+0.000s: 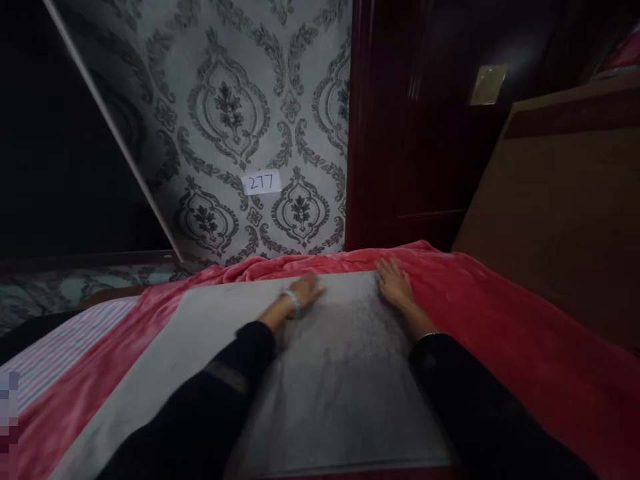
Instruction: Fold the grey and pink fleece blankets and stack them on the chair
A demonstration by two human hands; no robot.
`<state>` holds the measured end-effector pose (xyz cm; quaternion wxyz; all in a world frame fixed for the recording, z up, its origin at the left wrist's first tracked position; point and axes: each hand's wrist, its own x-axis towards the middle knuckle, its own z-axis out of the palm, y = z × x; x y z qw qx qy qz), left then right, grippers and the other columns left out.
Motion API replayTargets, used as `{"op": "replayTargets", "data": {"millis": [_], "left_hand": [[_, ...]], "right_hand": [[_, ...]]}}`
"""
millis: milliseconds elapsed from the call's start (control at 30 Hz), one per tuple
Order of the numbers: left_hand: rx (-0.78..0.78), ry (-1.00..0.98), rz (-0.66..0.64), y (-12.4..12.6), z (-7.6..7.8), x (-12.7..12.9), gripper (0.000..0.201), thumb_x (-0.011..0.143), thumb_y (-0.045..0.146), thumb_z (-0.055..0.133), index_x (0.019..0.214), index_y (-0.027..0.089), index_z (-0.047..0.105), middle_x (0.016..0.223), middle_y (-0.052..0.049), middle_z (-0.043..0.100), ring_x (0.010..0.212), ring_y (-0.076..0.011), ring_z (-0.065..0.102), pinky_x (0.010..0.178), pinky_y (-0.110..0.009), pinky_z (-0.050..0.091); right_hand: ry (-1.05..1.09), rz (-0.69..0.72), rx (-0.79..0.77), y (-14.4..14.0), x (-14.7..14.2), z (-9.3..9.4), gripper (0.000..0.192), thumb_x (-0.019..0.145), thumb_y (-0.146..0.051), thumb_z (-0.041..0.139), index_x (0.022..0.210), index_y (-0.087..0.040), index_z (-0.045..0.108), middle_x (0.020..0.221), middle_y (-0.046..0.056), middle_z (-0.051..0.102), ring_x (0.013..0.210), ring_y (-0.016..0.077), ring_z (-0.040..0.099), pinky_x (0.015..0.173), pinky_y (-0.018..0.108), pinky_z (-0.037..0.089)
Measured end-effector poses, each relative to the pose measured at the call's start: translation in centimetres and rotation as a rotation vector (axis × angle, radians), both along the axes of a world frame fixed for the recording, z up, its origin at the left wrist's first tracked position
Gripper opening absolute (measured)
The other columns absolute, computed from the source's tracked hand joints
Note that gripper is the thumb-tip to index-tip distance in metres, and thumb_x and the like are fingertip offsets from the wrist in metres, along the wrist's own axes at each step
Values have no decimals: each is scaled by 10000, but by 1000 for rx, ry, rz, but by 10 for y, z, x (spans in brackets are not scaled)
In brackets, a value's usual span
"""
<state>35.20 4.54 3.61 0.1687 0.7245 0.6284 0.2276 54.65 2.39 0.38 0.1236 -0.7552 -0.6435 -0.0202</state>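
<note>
A flat grey piece of cloth [350, 373], paler on its left part, is spread over a red plush blanket [500, 327]. Near the cloth's far edge, my left hand [305, 291] is over it with a bracelet at the wrist; motion smears its fingers, so their hold cannot be made out. At the far right corner, my right hand [394, 283] lies flat with fingers stretched out, touching the cloth's edge and the blanket beside it. Nothing shows in this hand. Dark sleeves cover both forearms.
A patterned wall [230, 133] with a paper label [262, 181] reading 277 rises behind the blanket. A large dark screen [75, 147] stands at left, a brown cardboard box [560, 220] at right. Striped fabric [75, 333] shows at the left edge.
</note>
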Motion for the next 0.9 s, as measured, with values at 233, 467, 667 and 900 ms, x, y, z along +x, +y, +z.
{"op": "replayTargets", "data": {"millis": [233,467,667,900], "left_hand": [[-6,285,-499,10,-33,63,654,1003,545,313,1572,226,365,1665,-62,295,1561,-244,199,1266,-565,95],[-15,526,-420,42,-40,6,708,1001,595,287,1605,226,299,1690,-76,221,1565,-298,169,1264,-566,96],[-42,593,-158,58,-27,-140,618,1020,487,321,1597,266,318,1674,-81,272,1550,-322,215,1234,-627,117],[-121,616,172,50,-18,-305,600,1041,442,247,1615,268,249,1693,-47,202,1572,-272,142,1226,-633,70]], "right_hand": [[-44,94,-123,10,1,-39,554,1042,-344,226,1577,-291,361,1683,14,244,1548,262,197,1196,549,290],[-39,73,-92,14,4,-41,575,1036,-357,199,1587,-269,342,1670,29,278,1545,273,210,1198,577,277],[-23,124,-85,18,11,-45,579,1024,-364,219,1568,-261,390,1646,53,333,1520,319,271,1167,580,346],[3,141,-30,32,30,-75,628,991,-440,204,1552,-253,416,1626,79,372,1508,334,296,1163,605,348]]}}
